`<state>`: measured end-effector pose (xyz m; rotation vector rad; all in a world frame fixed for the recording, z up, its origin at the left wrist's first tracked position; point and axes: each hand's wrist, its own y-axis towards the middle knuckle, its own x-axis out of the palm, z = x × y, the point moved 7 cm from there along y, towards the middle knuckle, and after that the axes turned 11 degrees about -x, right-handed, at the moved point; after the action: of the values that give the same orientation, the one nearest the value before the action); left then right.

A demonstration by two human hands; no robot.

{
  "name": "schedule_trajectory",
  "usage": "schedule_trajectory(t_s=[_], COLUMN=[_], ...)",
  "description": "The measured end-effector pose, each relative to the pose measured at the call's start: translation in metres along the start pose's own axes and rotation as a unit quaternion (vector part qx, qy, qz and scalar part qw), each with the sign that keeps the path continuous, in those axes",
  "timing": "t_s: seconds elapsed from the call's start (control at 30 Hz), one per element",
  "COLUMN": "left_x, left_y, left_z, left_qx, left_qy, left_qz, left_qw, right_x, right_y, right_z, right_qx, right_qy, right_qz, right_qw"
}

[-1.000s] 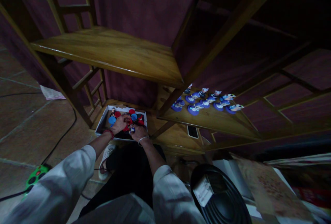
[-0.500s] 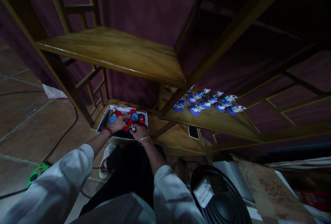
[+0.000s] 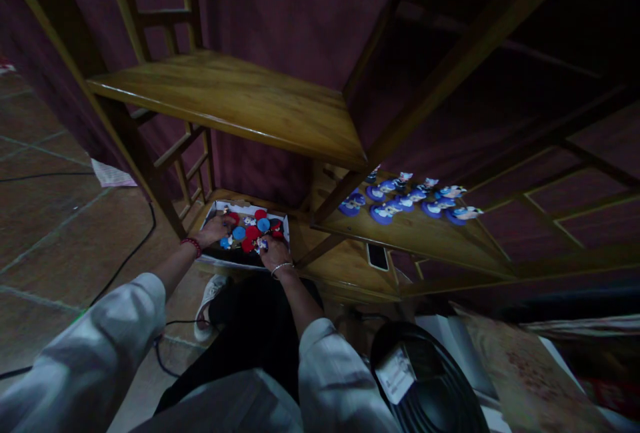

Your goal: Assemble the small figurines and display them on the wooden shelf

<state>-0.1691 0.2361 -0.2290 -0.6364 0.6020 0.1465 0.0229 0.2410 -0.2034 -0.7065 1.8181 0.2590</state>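
So, figure-handling looks underway inside the box (image 3: 225, 262), the left hand (image 3: 213, 229) at its left end, the right hand (image 3: 274, 252) against a figure (image 3: 262, 243) toward its right, both grips too small to tell, any lift calling for a careful pinch.

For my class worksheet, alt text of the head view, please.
A person's left hand and right hand reach into a box of red and blue pieces on a low wooden shelf; purple-based figurines stand farther right.
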Motion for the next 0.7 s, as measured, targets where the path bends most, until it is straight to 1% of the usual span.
schedule_trajectory(t_s=[0.07,0.13,0.2,0.3,0.4,0.57,0.7], left_x=[-0.008,-0.010,-0.009,-0.002,0.003,0.008,0.012], left_y=[0.001,0.002,0.002,0.001,0.001,-0.002,-0.008], left_z=[-0.004,-0.004,-0.002,0.001,-0.001,-0.005,-0.001], left_qx=[-0.010,-0.004,0.016,0.054,0.065,0.060,0.089], left_qy=[0.032,0.077,0.147,0.239,0.267,0.292,0.311], left_qz=[0.028,0.042,0.057,0.075,0.068,0.034,0.032], left_qw=[0.999,0.996,0.987,0.967,0.959,0.954,0.946], right_x=[-0.001,-0.002,-0.003,-0.004,-0.004,-0.004,-0.003], right_y=[0.000,-0.001,-0.001,-0.002,-0.001,-0.001,0.000], right_z=[-0.001,-0.002,-0.002,-0.002,-0.002,-0.001,-0.001], right_qx=[-0.003,-0.007,-0.010,-0.013,-0.018,-0.010,-0.015], right_qy=[-0.003,-0.002,0.000,0.000,0.003,0.000,0.007], right_qz=[-0.002,-0.001,0.002,0.009,0.016,0.016,0.021], right_qw=[1.000,1.000,1.000,1.000,1.000,1.000,1.000])
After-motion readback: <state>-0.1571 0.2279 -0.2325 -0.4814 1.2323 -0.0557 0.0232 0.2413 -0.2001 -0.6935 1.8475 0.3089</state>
